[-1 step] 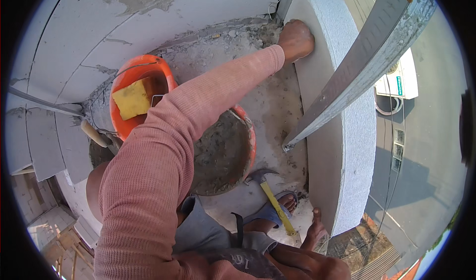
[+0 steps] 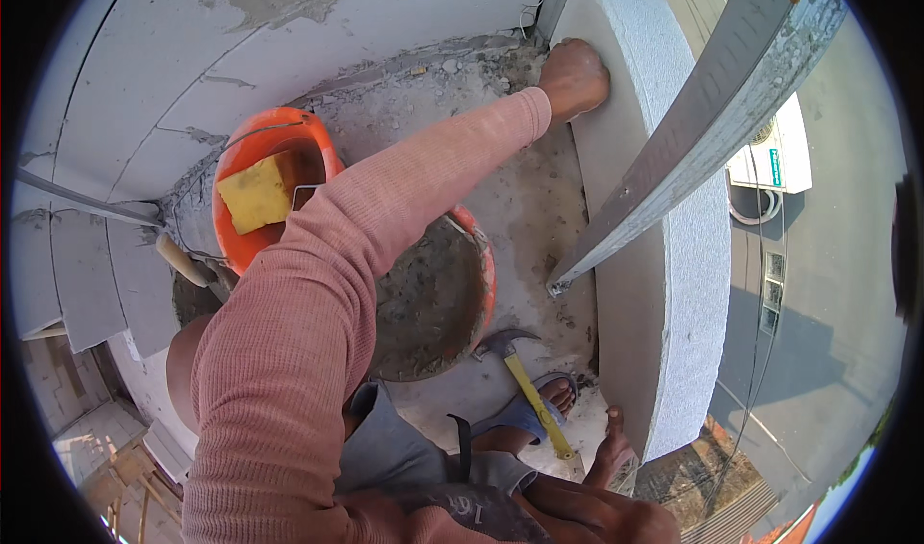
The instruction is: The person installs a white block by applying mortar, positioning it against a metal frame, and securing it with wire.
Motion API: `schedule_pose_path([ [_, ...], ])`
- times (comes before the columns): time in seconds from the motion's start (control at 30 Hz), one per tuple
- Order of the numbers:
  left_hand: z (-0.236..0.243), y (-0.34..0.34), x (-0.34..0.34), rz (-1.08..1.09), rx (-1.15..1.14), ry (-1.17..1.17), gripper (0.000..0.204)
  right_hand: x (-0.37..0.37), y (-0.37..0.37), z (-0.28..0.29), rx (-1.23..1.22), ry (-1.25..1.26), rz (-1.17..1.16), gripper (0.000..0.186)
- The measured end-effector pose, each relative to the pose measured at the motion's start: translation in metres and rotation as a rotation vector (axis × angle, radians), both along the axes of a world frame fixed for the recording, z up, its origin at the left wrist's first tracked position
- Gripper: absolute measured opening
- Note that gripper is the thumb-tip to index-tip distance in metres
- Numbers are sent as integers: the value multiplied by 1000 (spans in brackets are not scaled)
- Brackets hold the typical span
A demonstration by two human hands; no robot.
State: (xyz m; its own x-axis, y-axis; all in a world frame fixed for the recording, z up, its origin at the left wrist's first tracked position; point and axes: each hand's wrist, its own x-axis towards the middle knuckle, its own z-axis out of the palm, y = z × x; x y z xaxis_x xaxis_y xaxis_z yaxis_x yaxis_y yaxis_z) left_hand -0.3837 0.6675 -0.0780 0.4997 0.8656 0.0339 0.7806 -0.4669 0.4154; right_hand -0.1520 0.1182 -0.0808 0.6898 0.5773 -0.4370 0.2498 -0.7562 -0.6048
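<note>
My left hand, at the end of a pink sleeve crossing the view, has its fingers curled against the upper part of a long white block. Lower down, my right hand grips the same block, thumb raised against its face, other fingers largely hidden. A grey metal angle bar slants in front of the block. Below my left arm sits an orange-rimmed tub of wet grey mortar. A yellow-handled hammer lies near my sandalled foot.
An orange bucket holds a yellow sponge; a wooden-handled trowel rests beside it. A grey block wall bounds the left and back. Beyond the white block is a drop, with an air-conditioner unit and cables on the neighbouring wall.
</note>
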Motion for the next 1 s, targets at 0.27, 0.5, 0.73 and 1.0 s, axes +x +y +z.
schedule_pose_path([
  [0.27, 27, 0, 14, 312, -249, -257, 31, -26, 36, 27, 54, -76, -5, 66],
  [0.5, 38, -3, -12, 87, -101, -102, 29, -30, 50, 37, -44, -14, -57, 58],
  [0.73, -17, 6, 12, 70, -76, -307, 27, -8, 53, 42, 57, -109, 10, 65],
  [1.0, -43, 10, 21, 331, -600, -734, 24, 14, 33, 24, 130, -104, -13, 53],
])
